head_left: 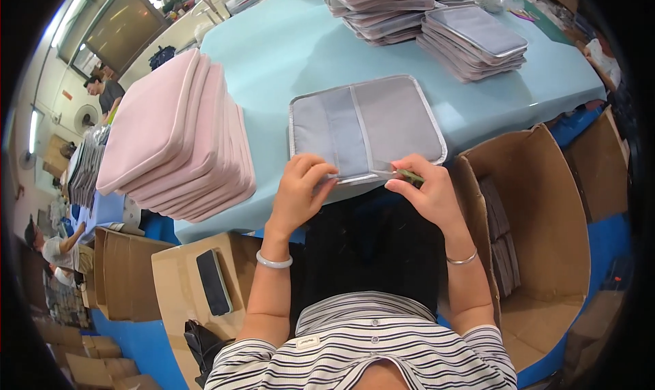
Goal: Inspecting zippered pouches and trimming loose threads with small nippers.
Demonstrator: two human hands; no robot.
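Observation:
A grey fabric pouch (396,121) with pale piping and a blue-grey middle strip lies on the light-blue table (259,69). My left hand (300,189) has its fingers curled at the pouch's near edge, pinching it. My right hand (426,192) is closed on small green-handled snips (409,174), their metal tip at the near edge beside the middle strip. A tall stack of pink padded cases (150,131) stands to the left of the pouch.
Stacks of grey cases (471,32) sit at the back right. An open carton (546,233) holding goods stands at my right. A phone (213,281) lies on a box at my lower left. Co-workers (109,97) are at the far left.

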